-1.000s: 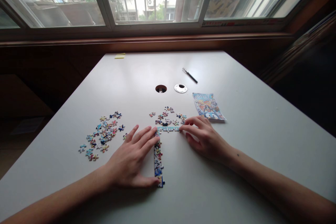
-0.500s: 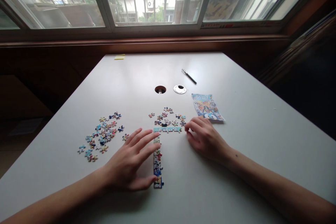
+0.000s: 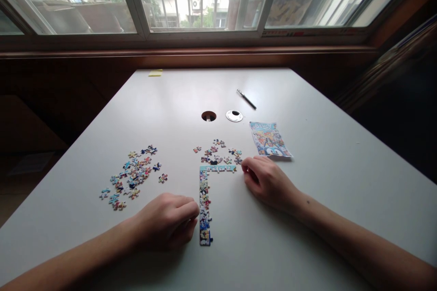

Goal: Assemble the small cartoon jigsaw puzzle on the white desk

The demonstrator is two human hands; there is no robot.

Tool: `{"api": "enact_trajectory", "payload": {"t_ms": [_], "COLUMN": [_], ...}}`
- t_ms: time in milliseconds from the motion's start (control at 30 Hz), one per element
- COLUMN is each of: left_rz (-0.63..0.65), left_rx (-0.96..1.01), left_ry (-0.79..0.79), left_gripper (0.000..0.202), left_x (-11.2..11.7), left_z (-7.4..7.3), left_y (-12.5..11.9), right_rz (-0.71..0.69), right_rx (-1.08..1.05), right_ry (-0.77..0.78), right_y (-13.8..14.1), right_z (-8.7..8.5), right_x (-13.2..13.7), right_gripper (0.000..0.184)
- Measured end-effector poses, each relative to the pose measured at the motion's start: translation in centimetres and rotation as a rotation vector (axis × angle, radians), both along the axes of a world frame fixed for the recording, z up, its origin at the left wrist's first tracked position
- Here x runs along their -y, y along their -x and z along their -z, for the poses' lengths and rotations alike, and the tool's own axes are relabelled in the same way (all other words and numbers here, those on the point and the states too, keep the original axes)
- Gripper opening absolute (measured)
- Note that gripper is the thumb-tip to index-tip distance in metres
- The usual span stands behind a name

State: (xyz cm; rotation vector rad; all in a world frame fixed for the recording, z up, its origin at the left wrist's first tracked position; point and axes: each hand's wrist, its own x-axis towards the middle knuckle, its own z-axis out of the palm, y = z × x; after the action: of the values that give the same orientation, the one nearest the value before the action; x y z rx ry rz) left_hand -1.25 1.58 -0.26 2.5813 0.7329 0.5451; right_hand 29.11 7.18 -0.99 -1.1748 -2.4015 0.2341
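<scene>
My left hand (image 3: 169,219) rests on the table in a loose fist, with its knuckles just left of the joined vertical jigsaw strip (image 3: 205,209); nothing shows in it. At its top this strip meets a light-blue horizontal jigsaw strip (image 3: 218,168), forming a corner. My right hand (image 3: 268,179) is closed, fingers curled against the thumb, just past the horizontal strip's right end. Its fingertips are turned away, so whatever they may hold is hidden. Several loose jigsaw pieces (image 3: 214,149) lie behind the horizontal strip. A larger spread of loose pieces (image 3: 136,173) lies to the left.
Behind my right hand lies a colourful printed picture sheet (image 3: 269,138). Farther back on the white table (image 3: 324,154) are a pen (image 3: 246,99), a round cable hole (image 3: 208,116) and its metal cover (image 3: 234,116). A yellow sticky note (image 3: 155,73) is at the far edge, below the window.
My left hand has drawn back from over the strips and curled from spread fingers into a loose fist, uncovering the corner. My right hand has shifted only slightly.
</scene>
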Motion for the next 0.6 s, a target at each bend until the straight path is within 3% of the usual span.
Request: {"api": "enact_trajectory", "payload": {"t_ms": [600], "left_rz": [-0.001], "left_rx": [-0.019], "left_ry": [-0.004], "left_gripper": [0.011], "left_x": [0.01], "left_z": [0.00], "left_y": [0.06], "right_rz": [-0.002], "right_rx": [0.015], "right_ry": [-0.002], "right_y": [0.01], "right_z": [0.05], "right_x": [-0.04], "right_gripper": [0.013]}}
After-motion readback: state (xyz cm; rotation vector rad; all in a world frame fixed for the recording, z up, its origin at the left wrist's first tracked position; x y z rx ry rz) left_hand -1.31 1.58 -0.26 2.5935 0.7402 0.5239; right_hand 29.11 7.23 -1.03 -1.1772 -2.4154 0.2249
